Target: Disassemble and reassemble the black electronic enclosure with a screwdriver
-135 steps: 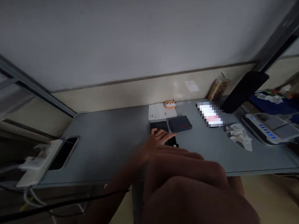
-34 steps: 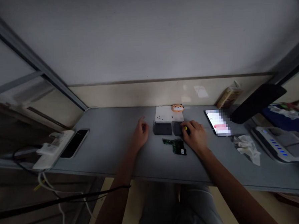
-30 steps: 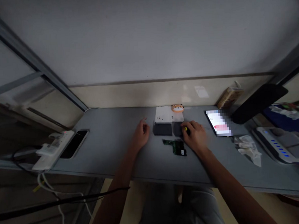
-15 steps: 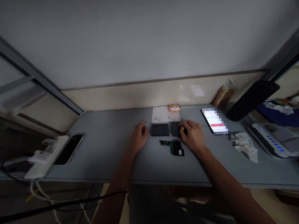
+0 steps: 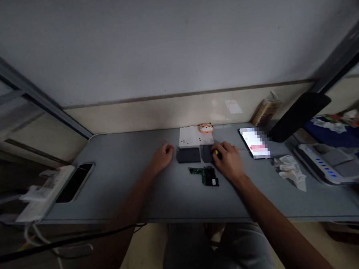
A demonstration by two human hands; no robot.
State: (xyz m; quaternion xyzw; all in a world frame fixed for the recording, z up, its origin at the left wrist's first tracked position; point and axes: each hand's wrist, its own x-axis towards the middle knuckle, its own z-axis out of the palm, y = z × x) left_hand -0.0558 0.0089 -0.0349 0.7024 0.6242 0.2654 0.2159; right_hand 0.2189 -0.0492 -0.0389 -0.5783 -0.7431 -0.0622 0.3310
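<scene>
My right hand (image 5: 228, 158) rests over a dark grey square piece (image 5: 206, 154), wrapped round a screwdriver (image 5: 216, 152) with a yellow end. The tool's thin shaft sticks out to the right. My left hand (image 5: 163, 156) is closed, fingers curled together, just left of a dark grey rectangular piece (image 5: 189, 155); whatever its fingertips hold is too small to make out. Nearer to me lies a green and black circuit board (image 5: 208, 177). Behind the grey pieces, several tiny dark bits that look like screws (image 5: 184, 142) lie on a white sheet (image 5: 193, 133).
An orange animal-face item (image 5: 206, 128) sits on the sheet's back edge. To the right are a lit phone (image 5: 255, 143), a drink carton (image 5: 266, 110), a black cylinder (image 5: 300, 116), crumpled tissue (image 5: 290, 172) and a grey device (image 5: 322, 165). Leftward lie a dark phone (image 5: 75, 183) and a power strip (image 5: 47, 193).
My left hand has shifted slightly left and its fingers have curled in. My right hand keeps the screwdriver in much the same place. The whole view has shifted a little.
</scene>
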